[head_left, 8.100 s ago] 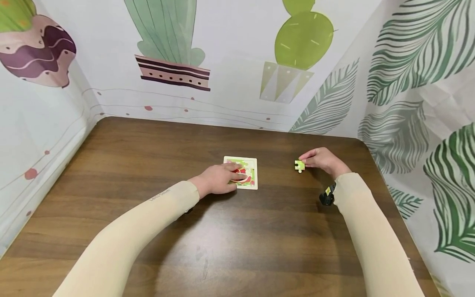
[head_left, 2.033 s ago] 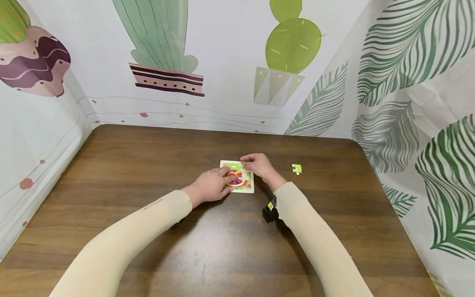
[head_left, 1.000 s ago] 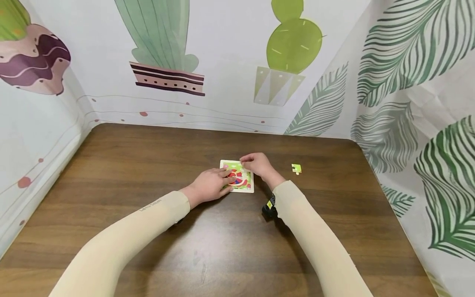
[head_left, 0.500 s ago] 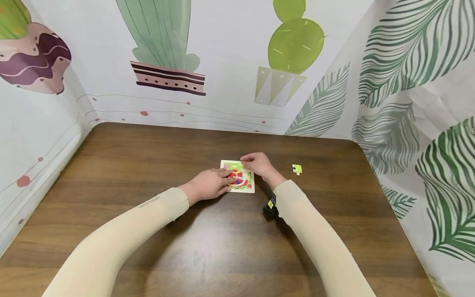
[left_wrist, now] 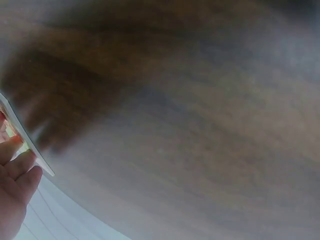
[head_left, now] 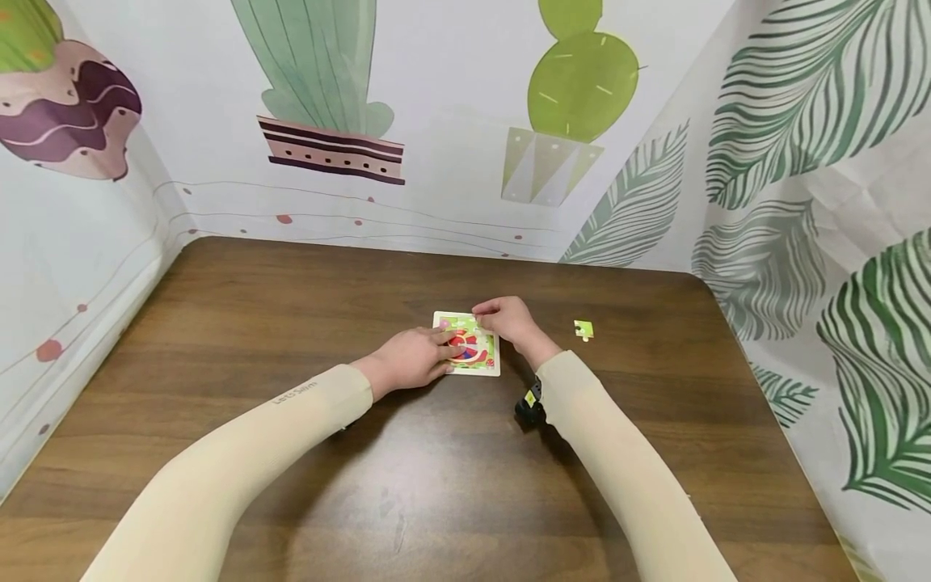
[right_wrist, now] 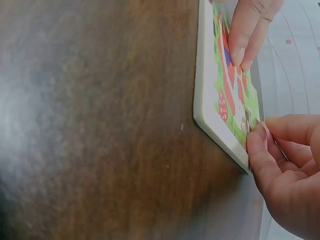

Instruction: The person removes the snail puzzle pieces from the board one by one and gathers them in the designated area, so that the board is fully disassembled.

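Observation:
A square jigsaw puzzle (head_left: 476,368) with a pale frame and a green and red picture lies on the table. My left hand (head_left: 410,358) rests on its left part, fingers extended over the picture; the left wrist view shows those fingers (left_wrist: 20,162) at the frame's edge. At the far right corner, my right hand (head_left: 509,321) pinches a small puzzle piece between thumb and forefinger, against the board. My fingers mostly hide that piece in the right wrist view, where the right hand (right_wrist: 292,170) touches the board's edge. A loose green puzzle piece (head_left: 584,329) lies right of the board.
The brown wooden table (head_left: 436,485) ends at a wall cloth (head_left: 451,121) printed with cactuses and leaves. A black wrist camera (head_left: 529,411) hangs under my right wrist, close above the tabletop.
Eight seconds ago my right hand was at the pieces on the right; since then it has come to the board's far right corner. Over the last second both hands have barely moved.

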A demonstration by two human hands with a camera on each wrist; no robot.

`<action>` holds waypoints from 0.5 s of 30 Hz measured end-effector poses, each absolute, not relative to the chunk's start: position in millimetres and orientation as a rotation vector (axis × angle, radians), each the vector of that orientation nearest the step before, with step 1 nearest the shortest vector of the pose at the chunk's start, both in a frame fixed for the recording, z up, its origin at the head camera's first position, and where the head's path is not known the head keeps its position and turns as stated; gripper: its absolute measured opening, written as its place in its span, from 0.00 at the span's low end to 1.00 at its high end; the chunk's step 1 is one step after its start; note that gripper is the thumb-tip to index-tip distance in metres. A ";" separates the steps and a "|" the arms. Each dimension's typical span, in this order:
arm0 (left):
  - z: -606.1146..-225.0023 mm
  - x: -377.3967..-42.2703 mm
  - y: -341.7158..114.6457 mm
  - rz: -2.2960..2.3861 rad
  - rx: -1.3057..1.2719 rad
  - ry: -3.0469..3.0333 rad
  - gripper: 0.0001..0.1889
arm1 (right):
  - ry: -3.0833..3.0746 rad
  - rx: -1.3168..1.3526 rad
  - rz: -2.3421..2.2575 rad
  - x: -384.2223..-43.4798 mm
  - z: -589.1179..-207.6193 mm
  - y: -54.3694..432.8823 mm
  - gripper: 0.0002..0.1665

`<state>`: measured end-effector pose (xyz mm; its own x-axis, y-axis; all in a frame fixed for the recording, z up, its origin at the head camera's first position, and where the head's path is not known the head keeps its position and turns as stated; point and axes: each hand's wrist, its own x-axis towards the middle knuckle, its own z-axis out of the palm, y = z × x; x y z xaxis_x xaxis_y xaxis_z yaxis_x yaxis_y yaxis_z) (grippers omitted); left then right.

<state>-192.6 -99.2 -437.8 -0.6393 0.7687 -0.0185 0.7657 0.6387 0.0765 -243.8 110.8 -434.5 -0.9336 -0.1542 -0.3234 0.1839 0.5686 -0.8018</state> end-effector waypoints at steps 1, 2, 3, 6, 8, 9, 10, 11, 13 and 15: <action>-438.0 -192.7 -99.2 0.089 1.314 2.803 0.22 | 2.445 0.027 -1.316 -244.1 -434.3 110.8 0.18; -437.9 -193.0 -99.0 0.090 1.312 2.804 0.22 | 2.443 0.031 -1.322 -244.3 -434.1 110.8 0.18; -438.1 -193.3 -98.9 0.087 1.312 2.807 0.22 | 2.443 0.035 -1.325 -244.6 -434.0 110.7 0.18; -438.2 -193.7 -98.7 0.079 1.309 2.813 0.22 | 2.451 0.042 -1.320 -245.2 -434.0 110.1 0.18; -437.4 -193.4 -98.6 0.083 1.307 2.812 0.22 | 2.453 0.052 -1.317 -245.4 -434.0 109.5 0.17; -437.0 -193.1 -98.7 0.083 1.307 2.812 0.22 | 2.455 0.055 -1.315 -245.4 -433.9 109.2 0.17; -436.4 -192.7 -98.7 0.086 1.306 2.813 0.22 | 2.456 0.058 -1.316 -245.3 -433.8 108.8 0.17; -435.9 -192.3 -98.8 0.089 1.302 2.812 0.22 | 2.457 0.061 -1.316 -245.1 -433.6 108.4 0.17; -434.8 -191.3 -98.9 0.096 1.290 2.812 0.22 | 2.458 0.060 -1.319 -244.7 -433.2 107.7 0.17; -434.7 -190.8 -98.9 0.095 1.288 2.813 0.22 | 2.462 0.060 -1.316 -244.2 -432.7 107.1 0.17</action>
